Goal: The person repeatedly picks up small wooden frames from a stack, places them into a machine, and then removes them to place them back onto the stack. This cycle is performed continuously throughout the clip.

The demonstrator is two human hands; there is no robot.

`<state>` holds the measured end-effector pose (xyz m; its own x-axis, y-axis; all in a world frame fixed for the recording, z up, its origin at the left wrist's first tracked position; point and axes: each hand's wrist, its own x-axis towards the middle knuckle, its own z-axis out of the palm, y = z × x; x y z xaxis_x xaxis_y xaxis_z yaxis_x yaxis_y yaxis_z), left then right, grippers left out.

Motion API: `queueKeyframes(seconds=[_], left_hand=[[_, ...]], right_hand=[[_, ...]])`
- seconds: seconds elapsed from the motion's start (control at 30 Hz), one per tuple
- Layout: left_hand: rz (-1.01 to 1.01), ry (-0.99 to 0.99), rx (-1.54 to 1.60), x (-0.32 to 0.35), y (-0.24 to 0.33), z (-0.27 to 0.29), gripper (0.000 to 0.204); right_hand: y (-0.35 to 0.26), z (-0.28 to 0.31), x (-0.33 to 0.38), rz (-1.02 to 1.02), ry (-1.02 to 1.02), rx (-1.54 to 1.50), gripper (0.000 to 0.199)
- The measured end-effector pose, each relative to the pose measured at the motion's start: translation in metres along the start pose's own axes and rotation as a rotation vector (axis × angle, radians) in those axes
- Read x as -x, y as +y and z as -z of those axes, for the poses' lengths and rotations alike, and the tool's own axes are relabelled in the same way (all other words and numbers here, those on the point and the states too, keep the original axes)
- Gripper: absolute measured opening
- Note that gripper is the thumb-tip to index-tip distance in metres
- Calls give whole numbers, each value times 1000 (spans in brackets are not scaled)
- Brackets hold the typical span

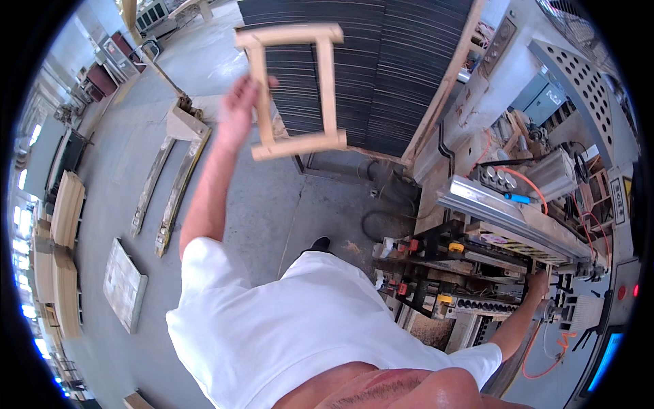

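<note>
- Hands stand well apart: the left hand (240,102) reaches far out on the left, its fingers wrapped around the near-vertical left bar of a pale wooden frame (328,88); the right hand (538,283) is at the machine (514,217) on the right.
- That frame, two bars with a crosspiece at each end, is held up in front of the dark ribbed stack (388,75) at the far side; whether it touches the stack cannot be told, and it is slightly blurred.
- What the right hand grips or touches, if anything, is too small to tell; it lies near the machine's far right end, below the long metal beam.
- With a single side grip, the frame would probably swing or twist, so a firm hold nearer mid-bar and a level wrist should serve best.
- Its corners project beyond the bars and could catch the stack's edge; a slower, wider path seems wise.
- As the arms are spread, the right fingers are best kept off moving parts while the eyes follow the frame.
</note>
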<state>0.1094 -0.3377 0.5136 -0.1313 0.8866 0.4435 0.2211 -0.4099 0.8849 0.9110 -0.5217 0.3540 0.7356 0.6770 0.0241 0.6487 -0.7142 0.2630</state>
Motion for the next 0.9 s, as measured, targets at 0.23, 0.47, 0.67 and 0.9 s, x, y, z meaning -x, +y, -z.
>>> queueKeyframes(seconds=[0.23,0.47,0.67,0.9], left_hand=[[29,196,167,-219,-4,161,36],[187,68,-179,-404,-59,161,32],[82,-163,-510,-490,-123,99,38],[119,-185,-242,-526,-148,109,49]], right_hand=[[-65,81,97,27,755,-717,23],[-267,123,294,114,719,-1119,8],[-374,61,338,172,93,-1190,15],[-411,28,353,193,-24,-1092,21]])
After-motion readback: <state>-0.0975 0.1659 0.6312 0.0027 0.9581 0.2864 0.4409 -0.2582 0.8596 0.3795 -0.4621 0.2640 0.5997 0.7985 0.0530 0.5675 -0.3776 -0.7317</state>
